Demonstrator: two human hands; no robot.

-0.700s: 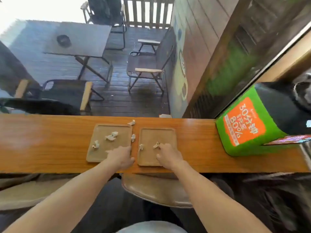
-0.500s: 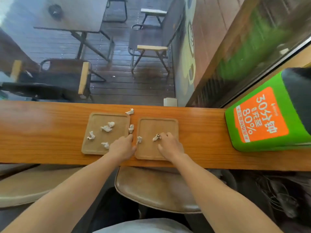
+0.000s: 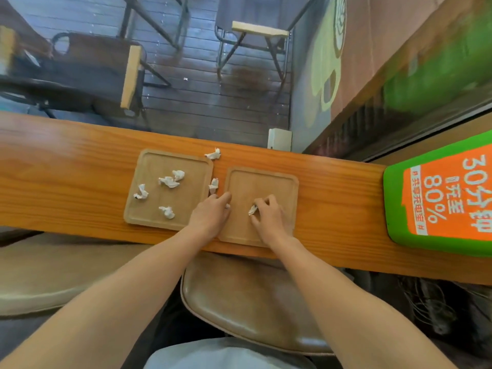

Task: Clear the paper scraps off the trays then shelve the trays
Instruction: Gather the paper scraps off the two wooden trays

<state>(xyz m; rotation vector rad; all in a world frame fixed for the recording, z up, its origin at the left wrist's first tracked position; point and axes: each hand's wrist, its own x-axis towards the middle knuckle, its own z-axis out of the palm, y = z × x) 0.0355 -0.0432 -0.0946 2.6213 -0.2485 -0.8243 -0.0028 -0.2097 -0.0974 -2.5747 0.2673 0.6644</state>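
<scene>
Here the right hand (image 3: 269, 217) rests on the right-hand square tray of pale wood (image 3: 262, 182), its fingers curled and pinching a small crumpled scrap of white paper (image 3: 252, 209) between thumb and fingertips, low in the tray's middle. The left hand (image 3: 210, 218) lies across that same tray's left rim, fingers loosely bent and pointing forward; a sliver of white shows just under its fingertips at the rim, but whether the hand grips it I cannot tell.

Just ahead of the left fingertips, in the narrow gap between the two trays, sits another white crumpled scrap (image 3: 213, 185). The left-hand square wooden tray (image 3: 149, 166) lies just beside the right one, not quite touching, and a little farther from the person. It carries four crumpled scraps: a touching pair near its centre (image 3: 171, 179), one toward its left side (image 3: 141, 193), and one near its front edge (image 3: 167, 212). One more scrap (image 3: 213, 155) lies on the bare counter off that tray's far right corner.

Both trays sit on a long orange-brown wooden counter (image 3: 66, 177). At its right end stands a green box with an orange panel of white print (image 3: 442, 198). Below the counter's near edge is a brown padded stool seat (image 3: 250, 302). Beyond the counter lies a dark plank deck with folding chairs (image 3: 253, 49).
</scene>
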